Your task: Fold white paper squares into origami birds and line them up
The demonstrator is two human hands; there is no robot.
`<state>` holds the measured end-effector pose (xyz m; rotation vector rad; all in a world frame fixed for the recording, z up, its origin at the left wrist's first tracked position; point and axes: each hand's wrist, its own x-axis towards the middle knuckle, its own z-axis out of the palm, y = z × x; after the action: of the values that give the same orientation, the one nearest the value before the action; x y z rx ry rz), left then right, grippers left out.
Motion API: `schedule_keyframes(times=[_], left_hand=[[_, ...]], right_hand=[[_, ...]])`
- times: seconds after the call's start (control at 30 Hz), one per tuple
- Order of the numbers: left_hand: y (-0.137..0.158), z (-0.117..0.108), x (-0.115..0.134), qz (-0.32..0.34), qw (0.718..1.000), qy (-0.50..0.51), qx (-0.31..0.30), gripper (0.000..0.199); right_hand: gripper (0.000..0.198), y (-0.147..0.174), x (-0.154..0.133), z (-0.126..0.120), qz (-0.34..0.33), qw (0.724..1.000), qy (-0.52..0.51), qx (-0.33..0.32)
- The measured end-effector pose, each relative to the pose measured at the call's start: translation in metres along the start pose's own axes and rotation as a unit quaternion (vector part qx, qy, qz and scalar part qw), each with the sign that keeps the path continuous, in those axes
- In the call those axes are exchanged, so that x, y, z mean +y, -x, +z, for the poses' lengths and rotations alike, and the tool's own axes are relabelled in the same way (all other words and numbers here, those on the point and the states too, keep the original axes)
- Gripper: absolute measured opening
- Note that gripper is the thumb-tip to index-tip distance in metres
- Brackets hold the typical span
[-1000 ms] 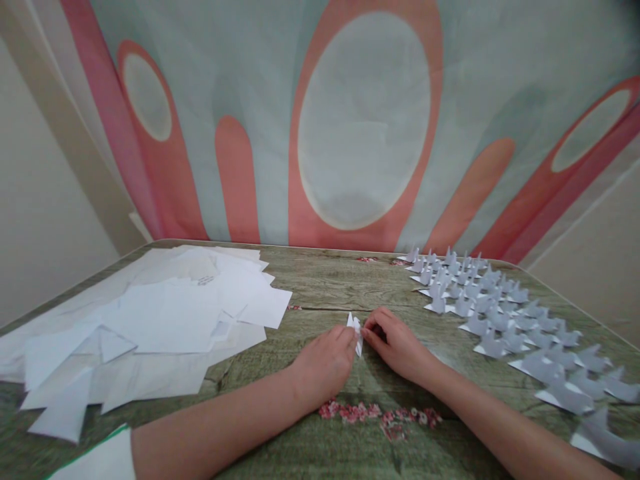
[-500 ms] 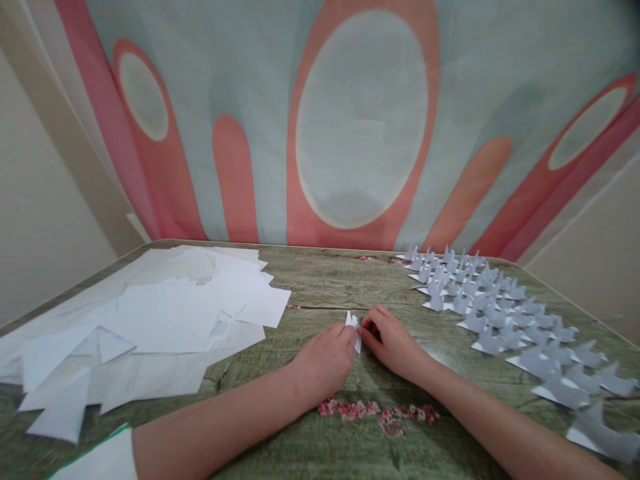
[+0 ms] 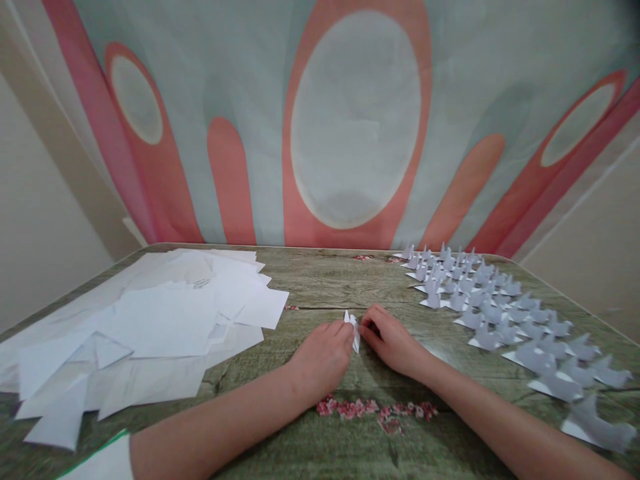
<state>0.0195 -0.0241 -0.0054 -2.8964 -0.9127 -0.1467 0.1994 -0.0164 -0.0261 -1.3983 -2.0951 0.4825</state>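
Between my hands, in the middle of the table, is a small folded white paper bird (image 3: pixel 355 341) with a pointed tip upward. My left hand (image 3: pixel 323 357) is closed on its left side, with fingers and thumb pressed together over the paper. From the other side, my right hand (image 3: pixel 393 341) pinches at the bird's right edge with curled fingertips. Part of the bird is hidden behind the fingers. Both forearms reach in from the near edge.
A spread pile of white paper sheets (image 3: pixel 170 320) covers the left side, with a folded paper piece (image 3: pixel 63 413) at its near end. Rows of several finished paper birds (image 3: pixel 557 380) stand along the right. A patterned backdrop (image 3: pixel 270 133) hangs behind the wood-grain table (image 3: pixel 320 277).
The whole view has shifted very slightly. Both hands stay at the paper bird, with barely any movement of the fingers.
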Motion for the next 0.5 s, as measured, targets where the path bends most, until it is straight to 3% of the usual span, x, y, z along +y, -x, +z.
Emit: schedule_keyframes(times=[0.1, 0.2, 0.33, 0.5], left_hand=[[0.000, 0.001, -0.001, 0.007, 1.000, 0.006, 0.007, 0.030], [0.001, 0.002, -0.001, 0.007, 1.000, 0.024, 0.013, 0.033], [0.001, 0.002, -0.002, -0.003, 0.999, 0.039, 0.017, 0.036], [0.001, 0.004, -0.003, 0.004, 0.999, 0.032, 0.019, 0.035]], right_hand=[[0.009, 0.003, 0.000, -0.009, -0.015, 1.000, -0.022, -0.013], [0.024, 0.007, -0.004, -0.019, -0.062, 0.997, -0.002, -0.047], [0.038, 0.013, -0.010, -0.022, -0.112, 0.986, 0.083, -0.091], [0.036, 0.017, -0.015, -0.018, -0.133, 0.964, 0.200, -0.116]])
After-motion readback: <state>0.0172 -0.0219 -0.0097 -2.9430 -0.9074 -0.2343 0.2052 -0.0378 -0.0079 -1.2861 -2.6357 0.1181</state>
